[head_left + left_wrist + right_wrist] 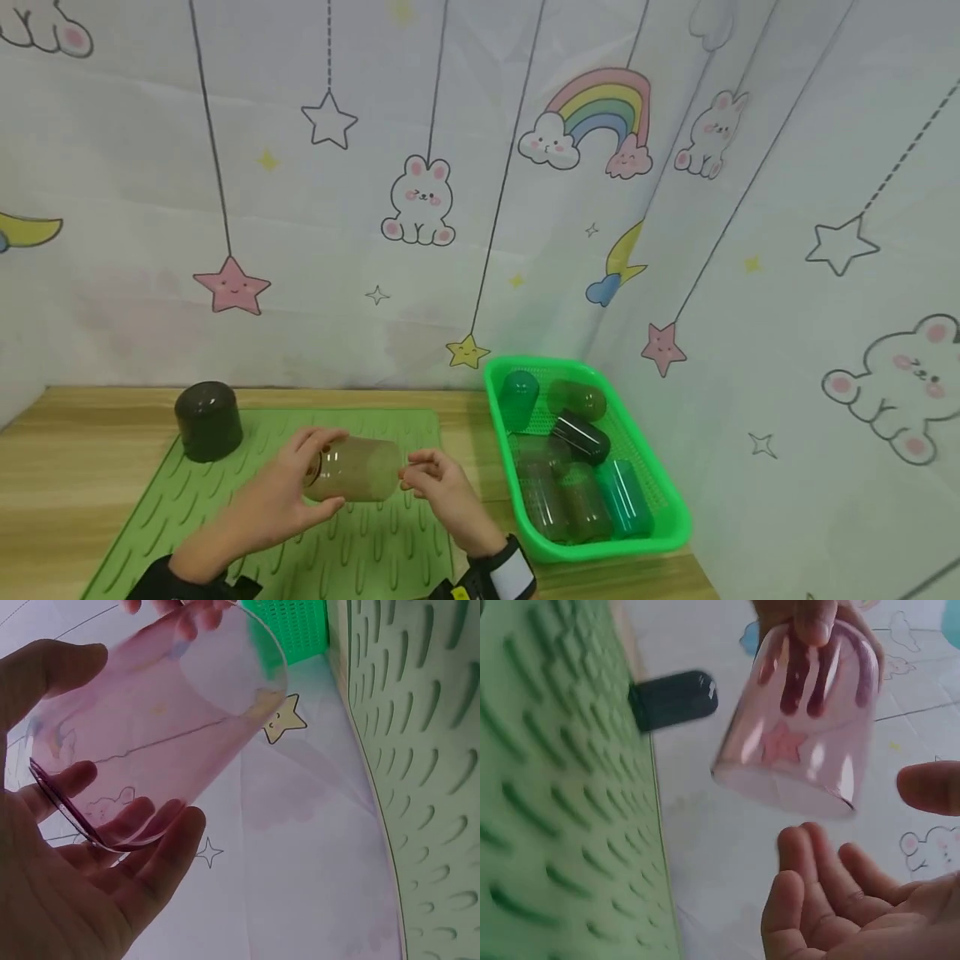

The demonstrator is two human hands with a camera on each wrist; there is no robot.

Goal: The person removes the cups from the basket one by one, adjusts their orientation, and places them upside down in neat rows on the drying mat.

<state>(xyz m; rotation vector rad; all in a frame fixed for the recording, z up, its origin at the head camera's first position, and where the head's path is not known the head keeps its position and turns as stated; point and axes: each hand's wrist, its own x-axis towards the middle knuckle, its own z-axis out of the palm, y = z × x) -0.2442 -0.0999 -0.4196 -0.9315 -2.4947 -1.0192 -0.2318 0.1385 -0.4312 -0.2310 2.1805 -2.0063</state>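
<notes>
My left hand grips a see-through tumbler around its base, thumb on one side and fingers on the other. The tumbler lies tilted on its side in the air over the green mat. It looks pinkish in the wrist views and yellowish in the head view. Close to the tumbler's open rim is my right hand, its fingers loosely bent. In the right wrist view, a gap shows between those fingers and the rim. A dark tumbler stands upside down at the mat's far left corner.
To the right, a green plastic basket holds several tumblers, among them a black one and a teal one. Wooden tabletop surrounds the mat. Behind stands a white sheet printed with stars and rabbits.
</notes>
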